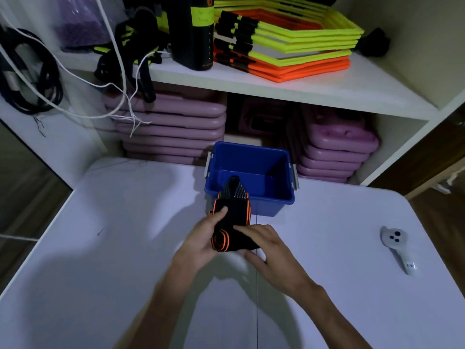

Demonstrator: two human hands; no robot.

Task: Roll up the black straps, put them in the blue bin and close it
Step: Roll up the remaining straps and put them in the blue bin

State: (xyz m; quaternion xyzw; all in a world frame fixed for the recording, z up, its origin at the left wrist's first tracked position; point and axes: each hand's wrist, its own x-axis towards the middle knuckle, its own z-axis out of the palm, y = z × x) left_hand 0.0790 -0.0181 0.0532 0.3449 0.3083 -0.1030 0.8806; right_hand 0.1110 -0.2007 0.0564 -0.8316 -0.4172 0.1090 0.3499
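A black strap with orange edges point(232, 217) is partly rolled above the white table point(125, 248), just in front of the open blue bin point(276, 170). Its loose end reaches up over the bin's near rim. My left hand point(201, 238) grips the rolled part from the left, thumb on top of the strap. My right hand point(266, 245) holds the roll from the right, with its fingers laid over it. The bin looks empty inside, and its lid is not in view.
A white handheld device point(397, 245) lies on the table at the right. Behind the bin stand shelves with stacked purple pads point(173, 124), orange and yellow frames point(289, 44), black gear and white cables point(120, 96).
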